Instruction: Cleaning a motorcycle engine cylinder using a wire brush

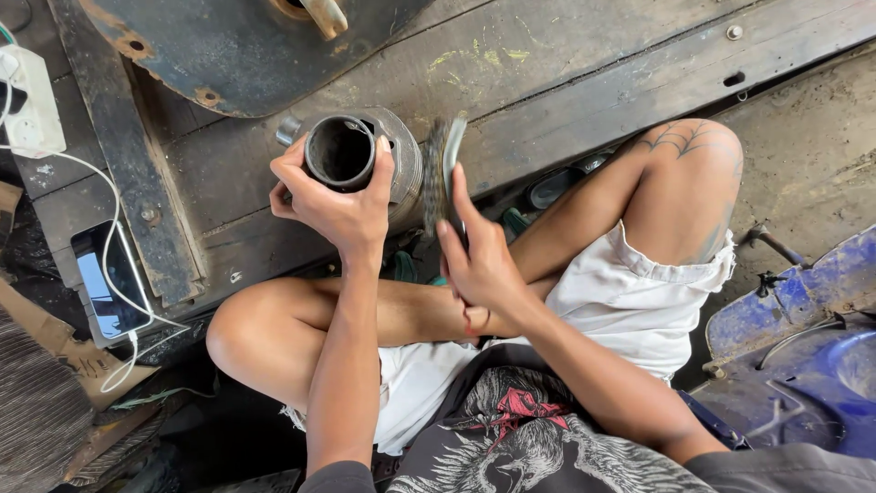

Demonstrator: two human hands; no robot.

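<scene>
I sit cross-legged on the floor. My left hand (336,203) grips the open end of a grey metal engine cylinder (365,155), its dark bore facing me, the body resting against a wooden platform. My right hand (474,251) holds a wire brush (443,173) upright, its bristles against the cylinder's right side. The far end of the cylinder is hidden behind my left hand.
A worn wooden platform (566,82) lies ahead with a rusty dark metal plate (237,46) on it. A phone (105,283) on a white charging cable and a white power strip (32,100) sit at the left. A blue vehicle body part (803,338) is at the right.
</scene>
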